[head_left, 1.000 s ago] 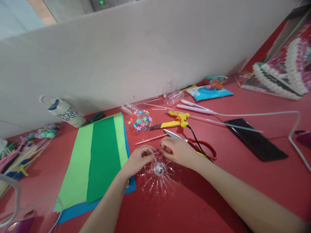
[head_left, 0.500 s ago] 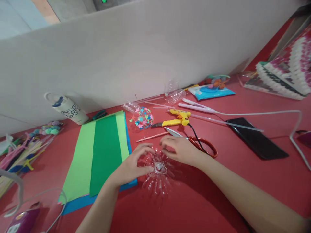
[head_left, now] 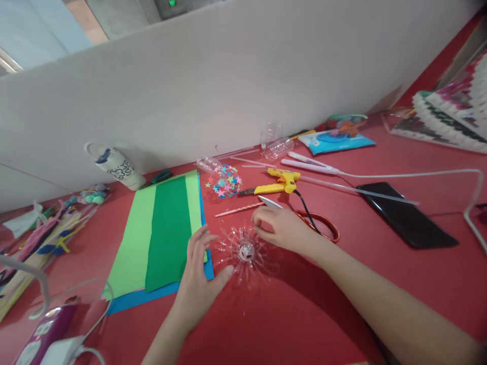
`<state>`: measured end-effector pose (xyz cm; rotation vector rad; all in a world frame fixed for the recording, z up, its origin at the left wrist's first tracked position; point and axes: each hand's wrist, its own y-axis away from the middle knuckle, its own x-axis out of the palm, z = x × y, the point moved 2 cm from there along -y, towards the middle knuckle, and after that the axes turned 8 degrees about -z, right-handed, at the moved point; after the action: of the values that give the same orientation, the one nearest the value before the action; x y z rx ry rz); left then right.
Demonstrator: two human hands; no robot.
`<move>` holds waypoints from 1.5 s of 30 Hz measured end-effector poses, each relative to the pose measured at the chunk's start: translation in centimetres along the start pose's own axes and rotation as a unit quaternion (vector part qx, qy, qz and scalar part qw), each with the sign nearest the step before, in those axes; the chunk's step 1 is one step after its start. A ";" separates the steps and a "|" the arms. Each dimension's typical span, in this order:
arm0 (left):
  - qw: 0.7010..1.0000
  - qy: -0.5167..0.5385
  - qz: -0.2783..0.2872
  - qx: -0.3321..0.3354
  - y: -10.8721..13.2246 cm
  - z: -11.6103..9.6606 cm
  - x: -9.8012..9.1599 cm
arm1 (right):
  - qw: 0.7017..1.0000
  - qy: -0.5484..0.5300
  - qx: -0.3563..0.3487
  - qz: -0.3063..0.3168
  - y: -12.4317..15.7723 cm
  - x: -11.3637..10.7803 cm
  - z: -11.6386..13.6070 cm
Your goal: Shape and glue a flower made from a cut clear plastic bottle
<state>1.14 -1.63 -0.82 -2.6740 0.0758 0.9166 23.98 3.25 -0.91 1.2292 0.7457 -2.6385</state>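
A clear plastic bottle piece (head_left: pixel 246 252), cut into many thin strips that fan out like a flower, lies on the red table. My left hand (head_left: pixel 200 276) is open at its left side, thumb and fingers spread, the thumb close to the strips. At the upper right edge of the piece, my right hand (head_left: pixel 283 228) has its fingers curled in, seemingly pinching a strip; the fingertips partly hide the contact. Just beyond that hand lie red-handled scissors (head_left: pixel 323 224), partly covered by it. A pink twisted stick (head_left: pixel 239 209) rests beyond the cut piece.
Green and blue sheets (head_left: pixel 167 233) lie left. Behind are a yellow glue gun (head_left: pixel 283 177), a utility knife (head_left: pixel 268 189), a star-filled clear ball (head_left: pixel 228 181) and a hair straightener (head_left: pixel 310 165). A black phone (head_left: pixel 407 215) lies right; a white tumbler (head_left: pixel 122 170) stands by the wall.
My left hand has drawn back to the left, off the strips, and its fingers have spread. My right hand stays at the piece's upper right edge. The view has shifted slightly.
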 end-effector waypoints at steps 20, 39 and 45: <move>0.971 0.196 0.057 -0.125 -1.2 -0.1 2.5 | 0.996 0.014 0.087 0.033 1.9 -0.7 0.5; 0.940 -0.183 -0.002 0.288 0.3 -2.6 2.5 | 0.992 0.006 0.121 0.030 1.9 -1.0 0.5; 0.926 -0.164 0.028 0.338 1.2 -2.6 2.4 | 0.991 0.009 0.131 0.019 1.9 -1.1 0.4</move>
<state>4.38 -3.43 -0.67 -1.8713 0.3296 1.0983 25.06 1.32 -0.54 1.3138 0.3812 -2.7647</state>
